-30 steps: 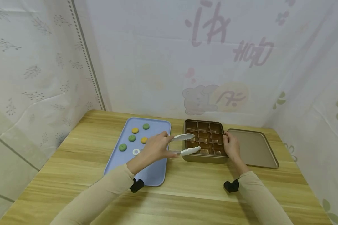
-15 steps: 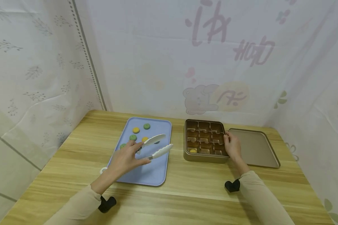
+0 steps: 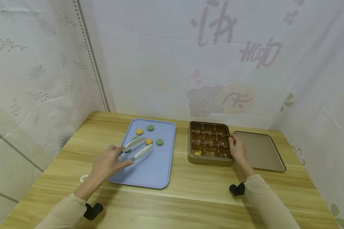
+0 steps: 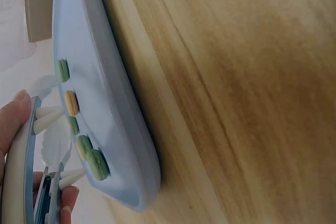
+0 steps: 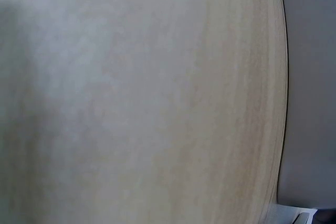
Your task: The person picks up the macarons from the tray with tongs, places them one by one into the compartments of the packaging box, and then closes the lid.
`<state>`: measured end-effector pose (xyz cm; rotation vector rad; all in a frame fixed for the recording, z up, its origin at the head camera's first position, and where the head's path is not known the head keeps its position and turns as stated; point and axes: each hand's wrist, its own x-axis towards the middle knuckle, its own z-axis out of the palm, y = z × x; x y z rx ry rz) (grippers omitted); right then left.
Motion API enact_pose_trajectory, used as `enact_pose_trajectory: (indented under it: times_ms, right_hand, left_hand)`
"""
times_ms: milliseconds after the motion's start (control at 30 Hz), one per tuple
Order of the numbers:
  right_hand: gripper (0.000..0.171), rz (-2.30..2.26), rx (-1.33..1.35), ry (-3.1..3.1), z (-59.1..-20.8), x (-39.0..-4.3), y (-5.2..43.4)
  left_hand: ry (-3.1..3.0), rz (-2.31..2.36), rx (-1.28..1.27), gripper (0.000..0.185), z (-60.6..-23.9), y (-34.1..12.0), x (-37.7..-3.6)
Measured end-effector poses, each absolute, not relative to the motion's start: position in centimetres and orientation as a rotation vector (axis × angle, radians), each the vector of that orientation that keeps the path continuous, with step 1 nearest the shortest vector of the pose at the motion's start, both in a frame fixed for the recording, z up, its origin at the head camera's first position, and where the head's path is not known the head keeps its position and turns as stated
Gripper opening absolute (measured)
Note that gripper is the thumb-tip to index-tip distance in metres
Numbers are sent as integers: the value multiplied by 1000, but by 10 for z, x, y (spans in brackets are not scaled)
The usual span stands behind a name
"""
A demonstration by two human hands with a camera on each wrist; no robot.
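My left hand (image 3: pixel 104 163) holds a pair of tongs (image 3: pixel 137 149) over the left part of a blue tray (image 3: pixel 149 175). The white tips of the tongs stand apart with nothing between them. Several green and yellow macarons lie on the tray, among them a yellow macaron (image 3: pixel 148 142) near the tips and a green macaron (image 3: pixel 159 142) to its right; two green ones are partly hidden by the tongs. At the right, my right hand (image 3: pixel 238 149) grips the side of a bronze tin box (image 3: pixel 210 161). A yellow macaron (image 3: pixel 197 153) sits in the box's front left compartment.
Right of the box, partly behind my right hand, a flat bronze lid (image 3: pixel 261 151) lies on the wooden table (image 3: pixel 200 203). A patterned curtain (image 3: pixel 149 63) hangs behind and at both sides. Bare tabletop lies between tray and box.
My left hand has carried the tongs left from above the box to above the tray. A yellow macaron now shows in the front left compartment. The right hand has stayed at the box.
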<state>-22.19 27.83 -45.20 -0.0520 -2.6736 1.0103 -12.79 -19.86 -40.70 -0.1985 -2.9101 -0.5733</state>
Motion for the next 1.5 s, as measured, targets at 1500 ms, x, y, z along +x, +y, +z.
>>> enact_pose_trajectory:
  times_ms: [1500]
  right_hand:
    - [38, 1078, -96, -2672, -453, -222, 279]
  left_hand:
    - [-2978, -481, -207, 60, -410, -195, -144]
